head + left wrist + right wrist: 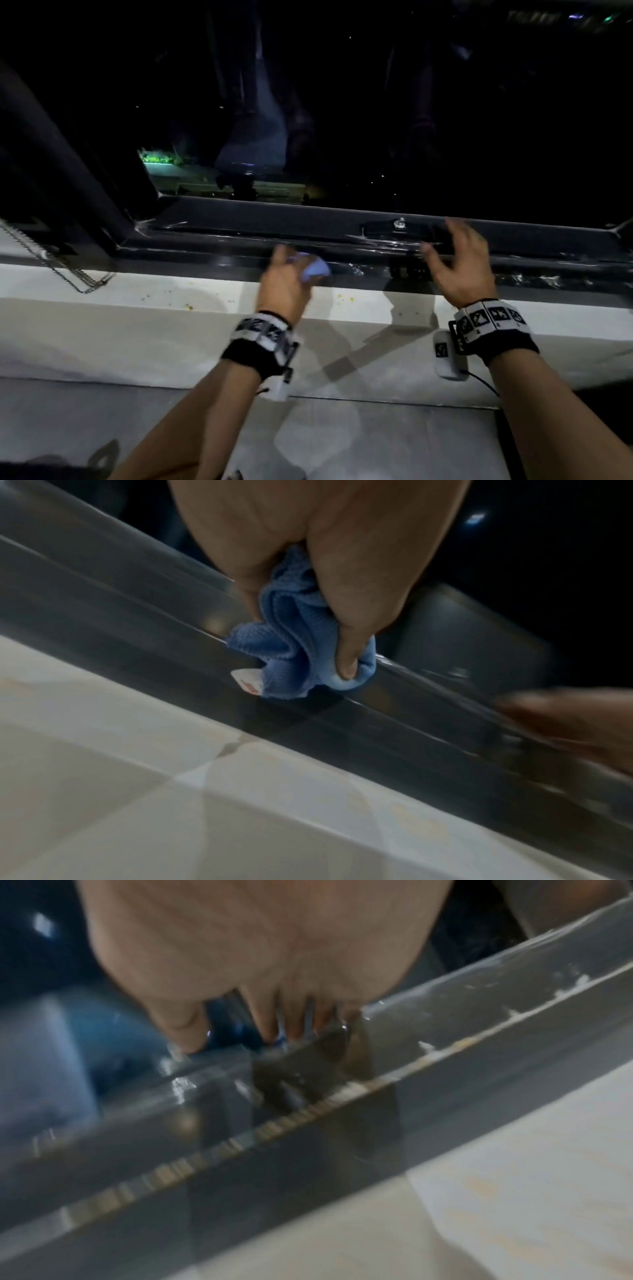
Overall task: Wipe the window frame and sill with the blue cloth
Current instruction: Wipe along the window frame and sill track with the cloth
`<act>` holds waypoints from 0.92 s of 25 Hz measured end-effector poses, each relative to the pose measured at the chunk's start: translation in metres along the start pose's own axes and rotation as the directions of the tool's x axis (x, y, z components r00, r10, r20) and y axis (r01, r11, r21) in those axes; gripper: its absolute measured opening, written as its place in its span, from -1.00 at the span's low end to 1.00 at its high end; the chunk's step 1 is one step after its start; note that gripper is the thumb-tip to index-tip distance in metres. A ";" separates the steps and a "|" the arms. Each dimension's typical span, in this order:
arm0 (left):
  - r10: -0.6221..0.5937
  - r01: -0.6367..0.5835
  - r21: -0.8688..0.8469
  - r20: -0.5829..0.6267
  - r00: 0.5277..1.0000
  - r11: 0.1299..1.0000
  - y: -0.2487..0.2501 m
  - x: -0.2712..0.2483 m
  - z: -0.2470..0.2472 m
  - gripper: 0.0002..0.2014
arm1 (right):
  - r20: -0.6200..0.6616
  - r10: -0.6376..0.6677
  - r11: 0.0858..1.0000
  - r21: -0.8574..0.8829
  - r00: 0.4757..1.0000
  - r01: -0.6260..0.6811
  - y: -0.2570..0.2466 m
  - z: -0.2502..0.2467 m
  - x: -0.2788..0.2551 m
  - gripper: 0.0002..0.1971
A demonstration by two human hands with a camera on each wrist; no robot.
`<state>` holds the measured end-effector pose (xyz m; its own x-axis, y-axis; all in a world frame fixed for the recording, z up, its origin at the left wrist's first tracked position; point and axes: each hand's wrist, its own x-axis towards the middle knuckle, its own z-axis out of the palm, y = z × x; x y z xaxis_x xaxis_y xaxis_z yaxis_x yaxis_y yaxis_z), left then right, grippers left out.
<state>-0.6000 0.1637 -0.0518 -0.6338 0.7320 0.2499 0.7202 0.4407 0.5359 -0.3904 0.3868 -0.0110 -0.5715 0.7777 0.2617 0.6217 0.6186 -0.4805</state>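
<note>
bunched blue cloth (301, 639) clenched in the left hand (308, 550), thumb (347, 653) pressing one fold down onto a ridge of the dark window frame (137, 620); gripped in a wad rather than spread flat, probably to push a firm edge into the narrow channels of the bottom rail; a white tag (248, 681) poking out beneath the folds, touching the rail; seen from the head view, the same cloth (317, 269) peeking out past the fingers of that hand (286, 284), low on the near face of the frame (239, 212), just above the pale sill (120, 315); cloth thus lying under and ahead of the palm, between fingers and metal, not trailing behind the wrist.

right hand (459, 260) grasping nothing, fingers spread and loosely bent, tips resting on or hovering just over the upper ledge of the rail beside a black latch fitting (399, 228); from the right wrist view, fingertips (185, 1034) at the rail's edge, too blurred to confirm contact; likely placed there as a brace for balance while wiping.

small yellowish crumbs (344, 298) scattered on the sill, white smears along the rail (514, 1015); a bead chain (58, 263) draped at far left; sill seemingly not yet wiped, frame pass judged under way.
</note>
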 end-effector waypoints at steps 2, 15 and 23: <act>-0.085 0.084 -0.020 -0.076 0.993 0.996 -0.017 0.002 -0.008 -0.83 | 0.139 -0.057 0.974 -0.211 0.989 0.086 0.018 0.008 0.002 -0.16; 0.031 -0.031 0.004 0.018 0.999 1.000 0.058 0.022 0.016 -0.81 | 0.252 -0.119 0.964 -0.203 0.960 0.173 0.056 -0.030 0.016 -0.29; 0.072 -0.061 -0.060 0.199 0.977 0.996 0.112 0.015 0.037 -0.75 | 0.241 -0.052 0.947 -0.297 0.969 0.125 0.050 -0.017 0.013 -0.22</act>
<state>-0.5186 0.2432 -0.0176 -0.5116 0.8506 0.1219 0.7390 0.3632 0.5674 -0.3578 0.4301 -0.0176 -0.7156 0.6943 0.0771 0.6761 0.7161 -0.1734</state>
